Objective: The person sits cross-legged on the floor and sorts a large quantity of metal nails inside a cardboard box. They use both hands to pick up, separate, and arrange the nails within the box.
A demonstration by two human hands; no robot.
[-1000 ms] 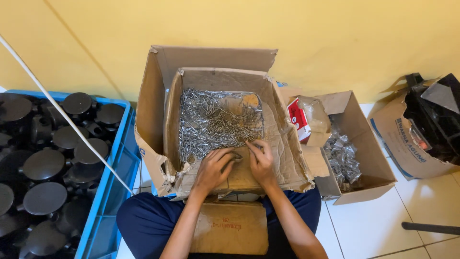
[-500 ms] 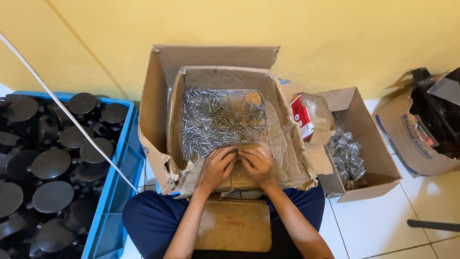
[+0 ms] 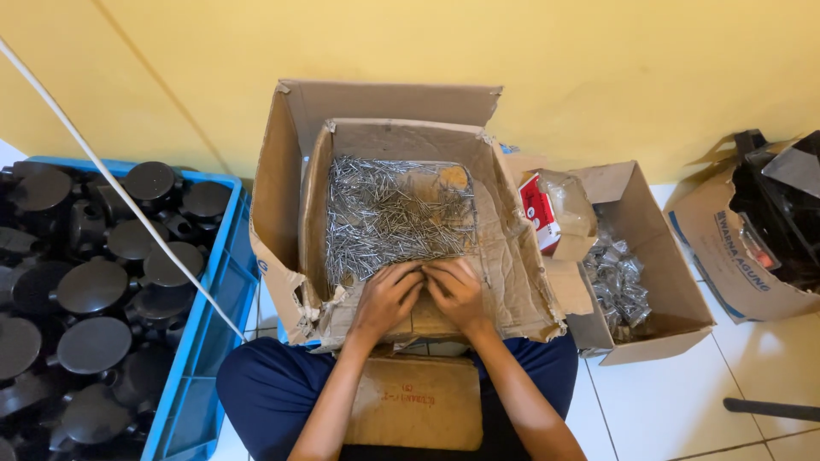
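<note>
Centre frame: open cardboard box (image 3: 286, 179) holding a heap of thin metal pins (image 3: 393, 213). Left hand (image 3: 386, 297) and right hand (image 3: 457, 292) meet at the heap's near edge, fingers curled among pins; whether either grip holds any, cannot tell. Left: blue crate (image 3: 224, 282) of black round parts (image 3: 92, 286). Right: smaller box (image 3: 662, 256) of bagged metal pieces (image 3: 617, 277).

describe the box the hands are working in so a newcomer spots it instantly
Start at the yellow wall; the tall open cardboard box stands against it, between the blue crate and a smaller cardboard box. Both hands, left hand and right hand, rest at its near edge. It alone holds a heap of thin silver nails.
</note>
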